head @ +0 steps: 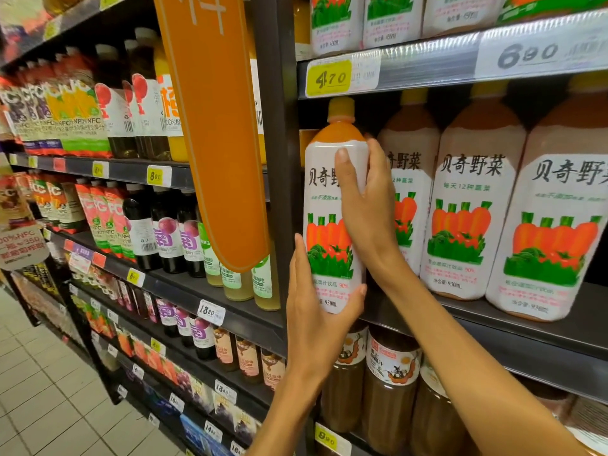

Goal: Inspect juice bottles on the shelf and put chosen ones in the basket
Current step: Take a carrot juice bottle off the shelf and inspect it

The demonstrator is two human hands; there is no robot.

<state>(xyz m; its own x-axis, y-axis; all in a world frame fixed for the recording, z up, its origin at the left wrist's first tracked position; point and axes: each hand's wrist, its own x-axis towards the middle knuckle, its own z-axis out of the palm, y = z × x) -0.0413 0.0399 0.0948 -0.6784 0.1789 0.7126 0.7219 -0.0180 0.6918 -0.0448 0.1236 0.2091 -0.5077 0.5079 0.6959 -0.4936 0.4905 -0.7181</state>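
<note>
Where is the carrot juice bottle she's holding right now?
Centre of the head view: the carrot juice bottle sits between left hand and right hand, beside the shelf's identical bottles.

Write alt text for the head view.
Two hands hold a carrot juice bottle at a shop shelf: the right hand grips its upper label, the left hand cups its base. Matching bottles stand to its right.

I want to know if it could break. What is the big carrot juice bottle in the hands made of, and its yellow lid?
The carrot juice bottle looks like clear plastic: orange juice shows through its shoulder, above a glossy white wrap label that catches the light. Its yellow lid looks like matte, opaque plastic. Glass cannot be fully ruled out from the picture.
</note>
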